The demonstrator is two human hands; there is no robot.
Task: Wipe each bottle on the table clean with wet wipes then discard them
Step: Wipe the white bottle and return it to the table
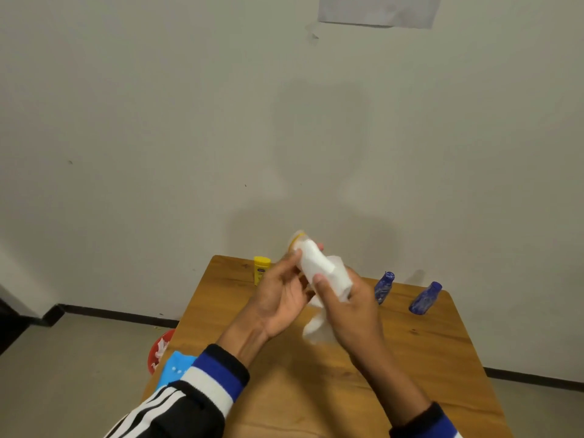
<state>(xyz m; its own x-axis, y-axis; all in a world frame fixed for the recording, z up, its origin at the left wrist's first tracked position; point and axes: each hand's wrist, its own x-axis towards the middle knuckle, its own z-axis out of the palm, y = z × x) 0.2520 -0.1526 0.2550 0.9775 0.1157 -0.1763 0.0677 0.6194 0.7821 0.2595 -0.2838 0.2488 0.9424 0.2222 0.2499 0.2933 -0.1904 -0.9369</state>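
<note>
Left hand [278,298] lifts the pale plastic bottle w/ yellow cap [300,245] above the brown wooden bench [426,343], fingers curled shut on it, so all sides are reachable. Right hand [350,308] clamps the white wet wipe [325,273] round the bottle. Beyond bottle: yellow tube [261,268]; right of it, two blue bottles [384,287].

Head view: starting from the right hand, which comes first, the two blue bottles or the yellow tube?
From the right hand:
1. Nearer blue bottle, just to its right.
2. Far-right blue bottle, and yellow tube, back left past the left hand: too close to call.
</note>
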